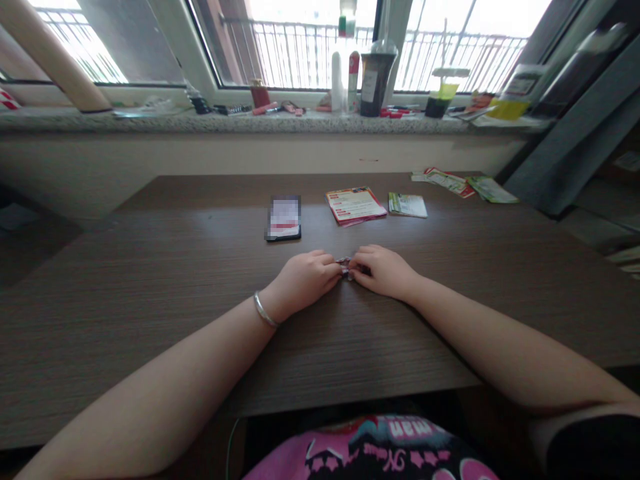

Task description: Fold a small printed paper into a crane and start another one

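My left hand [305,277] and my right hand [383,270] rest together on the dark wooden table [150,287], fingers curled. Between their fingertips they pinch a small folded piece of printed paper [345,267], mostly hidden by the fingers. A silver bangle [263,311] circles my left wrist. Beyond the hands lie a phone [283,218], a stack of red-and-white leaflets [355,205] and a green leaflet [407,205].
More leaflets [463,185] lie at the table's far right. The stone windowsill [250,122] holds bottles, a dark drink cup [375,81], a green cup [443,93] and small clutter. A cardboard tube [55,60] leans at the left.
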### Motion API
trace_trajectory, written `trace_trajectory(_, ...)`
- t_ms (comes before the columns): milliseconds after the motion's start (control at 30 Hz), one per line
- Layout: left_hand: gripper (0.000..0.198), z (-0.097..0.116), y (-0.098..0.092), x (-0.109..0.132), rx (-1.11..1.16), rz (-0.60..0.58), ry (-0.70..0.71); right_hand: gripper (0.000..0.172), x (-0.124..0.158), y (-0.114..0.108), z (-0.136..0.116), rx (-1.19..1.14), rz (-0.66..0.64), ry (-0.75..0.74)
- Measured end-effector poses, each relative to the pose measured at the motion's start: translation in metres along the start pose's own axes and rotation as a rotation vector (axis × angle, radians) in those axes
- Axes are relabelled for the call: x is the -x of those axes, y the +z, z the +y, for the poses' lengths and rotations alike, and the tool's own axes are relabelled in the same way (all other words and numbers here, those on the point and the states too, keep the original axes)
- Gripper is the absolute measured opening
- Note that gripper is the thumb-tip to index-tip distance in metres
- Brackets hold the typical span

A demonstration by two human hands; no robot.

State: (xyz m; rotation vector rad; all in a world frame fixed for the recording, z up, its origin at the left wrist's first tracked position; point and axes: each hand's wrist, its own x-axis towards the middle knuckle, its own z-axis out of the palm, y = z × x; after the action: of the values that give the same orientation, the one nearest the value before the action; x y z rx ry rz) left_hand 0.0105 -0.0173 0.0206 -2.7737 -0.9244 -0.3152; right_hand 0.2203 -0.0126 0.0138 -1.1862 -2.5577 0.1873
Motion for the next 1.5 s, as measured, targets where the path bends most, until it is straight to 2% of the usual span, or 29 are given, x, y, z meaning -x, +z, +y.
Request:
trace_trajectory(333, 0.023, 0.002, -0.004, 0.002, 0.004, -0.027, 0.056, 0.023, -0.005, -0.001, 0.007, -0.009, -0.042, 0.148)
trace_trajectory(533, 0.026, 0.006, -0.007, 0.002, -0.038, -0.046, 0.074, 0.033, -0.004, -0.003, 0.009, -0.021, -0.082, 0.292)
trace_trajectory(800, 0.027, 0.008, -0.009, 0.002, -0.028, -0.019, 0.07, 0.031, -0.006, -0.004, 0.008, 0.011, -0.117, 0.3)
trace_trajectory(1200, 0.028, 0.009, -0.008, 0.001, -0.034, -0.048, 0.06, 0.032, -0.007, -0.007, 0.002, 0.146, -0.147, 0.262)
trace_trajectory(1500, 0.029, 0.015, -0.012, -0.001, -0.005, -0.081, 0.009, 0.037, -0.007, -0.01, 0.0, 0.234, -0.16, 0.303)
